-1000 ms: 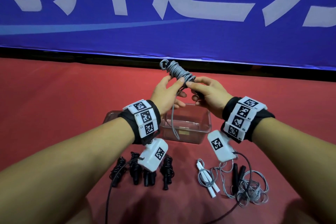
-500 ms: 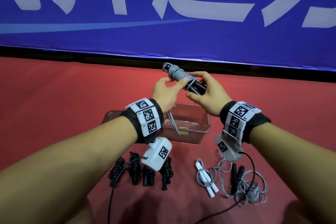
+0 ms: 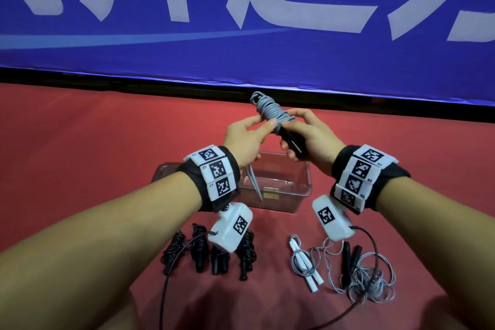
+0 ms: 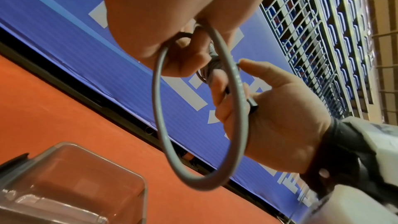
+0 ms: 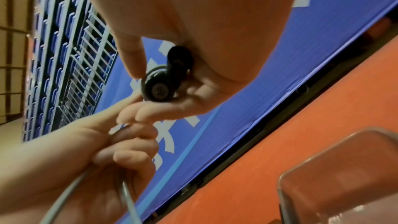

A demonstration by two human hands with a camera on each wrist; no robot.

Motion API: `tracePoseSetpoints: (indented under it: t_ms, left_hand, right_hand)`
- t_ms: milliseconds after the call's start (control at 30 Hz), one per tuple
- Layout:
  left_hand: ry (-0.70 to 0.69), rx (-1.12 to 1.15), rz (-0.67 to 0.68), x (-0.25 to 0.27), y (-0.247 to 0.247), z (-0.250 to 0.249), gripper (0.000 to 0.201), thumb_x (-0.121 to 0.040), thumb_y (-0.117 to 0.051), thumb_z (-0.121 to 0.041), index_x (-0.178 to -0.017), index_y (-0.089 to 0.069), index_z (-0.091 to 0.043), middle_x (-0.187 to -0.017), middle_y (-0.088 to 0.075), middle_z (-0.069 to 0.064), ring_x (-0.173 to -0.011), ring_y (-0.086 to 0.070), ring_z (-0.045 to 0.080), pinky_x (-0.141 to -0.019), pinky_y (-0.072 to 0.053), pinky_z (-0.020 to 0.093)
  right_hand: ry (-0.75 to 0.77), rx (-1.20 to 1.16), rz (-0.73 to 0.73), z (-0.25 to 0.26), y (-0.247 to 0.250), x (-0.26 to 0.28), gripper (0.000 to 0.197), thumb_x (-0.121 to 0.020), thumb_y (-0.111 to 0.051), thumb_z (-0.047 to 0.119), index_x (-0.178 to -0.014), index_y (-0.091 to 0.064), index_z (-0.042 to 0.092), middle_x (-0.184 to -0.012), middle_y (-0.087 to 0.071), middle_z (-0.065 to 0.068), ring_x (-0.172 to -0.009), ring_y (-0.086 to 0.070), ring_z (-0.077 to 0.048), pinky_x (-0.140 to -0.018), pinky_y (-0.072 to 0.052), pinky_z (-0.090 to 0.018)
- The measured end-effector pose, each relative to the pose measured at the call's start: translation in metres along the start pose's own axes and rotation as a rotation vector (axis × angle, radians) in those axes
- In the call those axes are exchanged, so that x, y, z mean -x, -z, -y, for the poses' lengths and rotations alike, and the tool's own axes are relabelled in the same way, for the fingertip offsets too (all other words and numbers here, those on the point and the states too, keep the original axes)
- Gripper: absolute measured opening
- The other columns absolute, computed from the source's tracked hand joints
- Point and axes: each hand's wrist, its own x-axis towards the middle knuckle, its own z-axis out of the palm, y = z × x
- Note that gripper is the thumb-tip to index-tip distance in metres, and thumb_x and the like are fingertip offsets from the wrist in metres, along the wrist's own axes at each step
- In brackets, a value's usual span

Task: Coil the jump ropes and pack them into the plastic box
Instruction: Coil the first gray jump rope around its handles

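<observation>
Surface: a red, matte, felt-like floor covering [image 3: 80,169], flat and unmarked. Backdrop: a smooth blue banner [image 3: 241,56] with large pale lettering above a black base strip; the wrist views showed a grey metal grille [image 4: 312,31] fronting rows of blue seats.

Item held: a grey, glossy plastic-coated jump rope [image 3: 270,111] wound tightly round its black cylindrical handles [image 3: 290,142], raised above a clear, round-cornered rectangular plastic box [image 3: 281,190]. The right hand [image 3: 312,139] was curled around the handles; the left hand [image 3: 245,139] pinched the windings with its thumb and gripped a loose loop of cord [image 4: 193,125] dangling over the box.

On the floor, nearer the person: four coiled black rope bundles [image 3: 209,254]; one grey cord with white handles [image 3: 305,265]; one loose, tangled grey rope with black handles [image 3: 367,276].
</observation>
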Motion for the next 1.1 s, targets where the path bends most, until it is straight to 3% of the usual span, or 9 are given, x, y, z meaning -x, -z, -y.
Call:
tracePoseSetpoints:
  t_ms: [100,233,367,467,567,667,833,1000,1100]
  left_hand:
    - [0.033,-0.022,0.028,0.0,0.002,0.0,0.035,-0.098,-0.066,-0.034,-0.127,-0.067,-0.015,-0.066,-0.059,-0.003,-0.038,-0.045,0.0,-0.041,-0.038,0.018]
    - [0.083,-0.048,0.08,0.002,-0.001,0.003,0.022,-0.101,-0.06,-0.034,-0.105,-0.071,-0.015,-0.072,-0.062,0.0,-0.039,-0.039,0.006,-0.042,-0.04,0.019]
    - [0.068,-0.081,0.063,0.002,-0.004,-0.001,0.035,-0.1,-0.056,-0.045,-0.096,-0.067,-0.013,-0.07,-0.056,-0.001,-0.041,-0.038,0.009,-0.042,-0.032,0.019]
    - [0.07,-0.071,0.02,0.0,-0.004,0.001,0.052,-0.094,-0.061,-0.056,-0.102,-0.067,-0.005,-0.065,-0.052,-0.001,-0.037,-0.036,0.008,-0.039,-0.028,0.018]
    - [0.089,-0.025,-0.012,-0.001,-0.002,0.005,0.043,-0.094,-0.064,-0.053,-0.098,-0.065,-0.011,-0.062,-0.049,-0.002,-0.034,-0.034,0.005,-0.036,-0.025,0.017]
    - [0.083,-0.01,-0.03,-0.002,0.0,0.004,0.036,-0.095,-0.064,-0.048,-0.103,-0.067,-0.013,-0.061,-0.05,-0.006,-0.036,-0.038,0.0,-0.035,-0.027,0.016]
    - [0.056,0.0,0.01,0.0,-0.002,0.003,0.034,-0.095,-0.063,-0.05,-0.095,-0.065,-0.016,-0.062,-0.049,-0.005,-0.037,-0.037,0.004,-0.037,-0.027,0.017]
    - [0.117,0.046,0.055,0.003,-0.002,-0.002,0.034,-0.097,-0.066,-0.037,-0.12,-0.063,-0.012,-0.072,-0.066,-0.003,-0.041,-0.047,0.006,-0.041,-0.036,0.018]
    - [0.162,0.047,0.101,0.006,-0.002,-0.004,0.02,-0.097,-0.067,-0.025,-0.113,-0.067,-0.011,-0.074,-0.07,-0.001,-0.046,-0.059,0.004,-0.047,-0.045,0.015]
  right_hand:
    - [0.122,0.223,-0.031,-0.006,0.001,-0.002,0.036,-0.1,-0.06,0.023,-0.128,-0.038,0.02,-0.064,-0.061,-0.009,-0.043,-0.051,-0.018,-0.044,-0.041,-0.025]
    - [0.268,0.585,-0.066,-0.011,0.011,0.0,0.042,-0.097,-0.063,0.033,-0.13,-0.036,0.028,-0.068,-0.065,-0.004,-0.047,-0.058,-0.019,-0.049,-0.05,-0.035]
    - [0.356,0.728,-0.054,-0.012,0.012,0.0,0.048,-0.092,-0.067,0.035,-0.131,-0.04,0.037,-0.075,-0.062,0.003,-0.057,-0.059,-0.023,-0.059,-0.051,-0.037]
    - [0.352,0.727,-0.019,-0.012,0.01,0.0,0.05,-0.091,-0.068,0.03,-0.132,-0.041,0.038,-0.078,-0.062,0.005,-0.056,-0.055,-0.018,-0.062,-0.049,-0.033]
    - [0.296,0.578,0.037,-0.012,0.005,0.005,0.042,-0.098,-0.06,0.031,-0.134,-0.043,0.043,-0.085,-0.065,0.002,-0.06,-0.061,-0.019,-0.059,-0.053,-0.029]
    - [0.21,0.381,0.028,-0.014,-0.004,0.007,0.035,-0.105,-0.045,0.039,-0.138,-0.041,0.048,-0.091,-0.069,-0.013,-0.06,-0.064,-0.025,-0.058,-0.056,-0.038]
    - [0.038,0.111,-0.002,-0.01,-0.01,0.003,0.03,-0.107,-0.037,0.037,-0.135,-0.048,0.029,-0.082,-0.071,-0.008,-0.044,-0.052,-0.012,-0.05,-0.04,-0.026]
    - [0.171,0.187,-0.091,-0.015,0.0,-0.007,0.035,-0.105,-0.048,0.033,-0.139,-0.048,0.025,-0.074,-0.059,-0.01,-0.052,-0.048,-0.014,-0.046,-0.037,-0.023]
    - [0.219,0.288,-0.118,-0.018,0.005,-0.01,0.046,-0.101,-0.056,0.033,-0.144,-0.042,0.026,-0.076,-0.06,0.0,-0.055,-0.053,-0.001,-0.052,-0.041,-0.022]
